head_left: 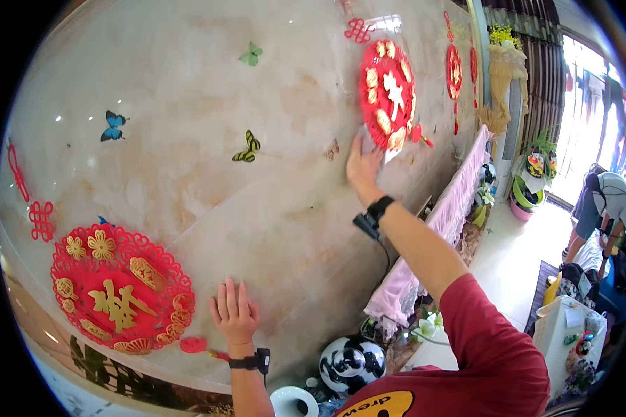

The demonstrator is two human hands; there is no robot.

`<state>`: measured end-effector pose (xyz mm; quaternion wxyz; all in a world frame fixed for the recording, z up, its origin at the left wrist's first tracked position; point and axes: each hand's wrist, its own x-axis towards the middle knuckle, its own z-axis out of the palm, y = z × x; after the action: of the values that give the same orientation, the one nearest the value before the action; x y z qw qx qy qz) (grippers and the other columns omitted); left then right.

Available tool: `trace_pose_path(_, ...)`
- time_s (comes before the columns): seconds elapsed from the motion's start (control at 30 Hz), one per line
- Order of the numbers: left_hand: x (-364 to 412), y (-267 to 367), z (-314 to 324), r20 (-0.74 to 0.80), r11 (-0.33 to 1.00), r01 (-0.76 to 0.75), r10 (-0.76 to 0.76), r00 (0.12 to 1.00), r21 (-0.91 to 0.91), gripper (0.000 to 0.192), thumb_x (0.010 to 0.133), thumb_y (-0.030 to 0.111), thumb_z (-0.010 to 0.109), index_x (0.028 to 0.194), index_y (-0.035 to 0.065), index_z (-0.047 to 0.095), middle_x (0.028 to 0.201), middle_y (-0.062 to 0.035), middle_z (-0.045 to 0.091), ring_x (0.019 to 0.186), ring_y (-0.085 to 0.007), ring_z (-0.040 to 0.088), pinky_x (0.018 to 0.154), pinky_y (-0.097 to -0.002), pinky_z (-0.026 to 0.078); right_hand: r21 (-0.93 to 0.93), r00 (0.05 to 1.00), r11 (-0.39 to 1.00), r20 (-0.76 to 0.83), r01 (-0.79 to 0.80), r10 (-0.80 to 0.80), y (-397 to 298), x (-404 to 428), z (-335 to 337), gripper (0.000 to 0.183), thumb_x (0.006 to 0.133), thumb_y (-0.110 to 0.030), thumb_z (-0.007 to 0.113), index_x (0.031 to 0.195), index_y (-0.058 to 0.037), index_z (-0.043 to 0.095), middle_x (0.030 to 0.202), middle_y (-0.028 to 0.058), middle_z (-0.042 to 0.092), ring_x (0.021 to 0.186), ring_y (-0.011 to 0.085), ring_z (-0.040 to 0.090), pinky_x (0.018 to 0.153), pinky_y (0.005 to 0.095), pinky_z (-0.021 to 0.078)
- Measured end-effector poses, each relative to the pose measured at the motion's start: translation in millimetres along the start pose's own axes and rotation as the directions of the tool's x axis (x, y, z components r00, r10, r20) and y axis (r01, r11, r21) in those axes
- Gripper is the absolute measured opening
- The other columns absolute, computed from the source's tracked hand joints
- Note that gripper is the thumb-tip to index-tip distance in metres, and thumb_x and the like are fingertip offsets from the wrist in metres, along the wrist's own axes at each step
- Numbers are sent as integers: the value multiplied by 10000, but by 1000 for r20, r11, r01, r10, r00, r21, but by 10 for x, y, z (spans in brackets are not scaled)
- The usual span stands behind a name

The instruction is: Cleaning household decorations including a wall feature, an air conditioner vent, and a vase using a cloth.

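Note:
My left hand (235, 314) lies flat against the glossy marble-patterned wall (292, 245), with nothing in it. Just to its left hangs a round red Chinese New Year ornament (130, 279) with gold flowers and characters. My right hand (364, 166) is raised and holds a white cloth or tissue (391, 156) to the wall. It is at the lower edge of a second round red ornament (388, 96), which partly covers the cloth. Both wrists wear black straps with small devices and cables.
Butterfly decals (247, 147) dot the wall. Below are a black-and-white ball (352, 363), a white vase (293, 401) and a ledge draped with pink lace (433, 229). At right, another person (605, 198) bends over near a white table (558, 328).

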<state>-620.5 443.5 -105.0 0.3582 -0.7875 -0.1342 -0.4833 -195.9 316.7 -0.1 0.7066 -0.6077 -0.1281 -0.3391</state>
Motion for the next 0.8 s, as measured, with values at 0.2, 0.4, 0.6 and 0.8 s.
trace_pose_path(0.2, 23, -10, -52, 23, 1000, -4, 4, 1000, 4, 415, 890, 189, 516, 1276, 88, 629, 1411, -143, 557, 1324, -325, 499, 1119, -535, 343, 8, 832, 873, 300, 487, -466, -497, -710, -193, 810, 932, -359, 607, 1505, 78, 237, 1548, 327, 240, 1447, 506, 170, 1190, 545, 137)
trace_pose_path(0.4, -14, 21, -38, 22, 999, -15, 14, 1000, 31, 389, 896, 192, 513, 1249, 84, 636, 1401, -155, 560, 1323, -333, 498, 1120, -549, 337, 209, 905, 947, 303, 242, -298, -852, 104, 29, 691, 967, -381, 527, 1484, 28, 319, 1428, 330, 430, 1304, 479, 443, 1083, 460, 374)
trace_pose_path(0.6, 0, 46, 4, -9, 999, -25, 26, 1000, 41, 394, 883, 193, 515, 1241, 80, 636, 1404, -158, 557, 1319, -339, 502, 1121, -553, 335, 147, 950, 950, 109, 275, -292, -856, 720, 149, 535, 1023, -411, 426, 1374, -13, 493, 1421, 253, 487, 1296, 427, 468, 1106, 446, 343)
trace_pose_path(0.8, 36, 20, 16, -7, 999, -11, 12, 1000, 45, 394, 885, 193, 500, 1238, 82, 636, 1407, -156, 556, 1318, -342, 503, 1122, -554, 335, 135, 953, 956, 124, 259, -275, -864, 663, 154, 575, 1040, -429, 397, 1394, 18, 465, 1443, 236, 482, 1367, 396, 407, 1147, 439, 283)
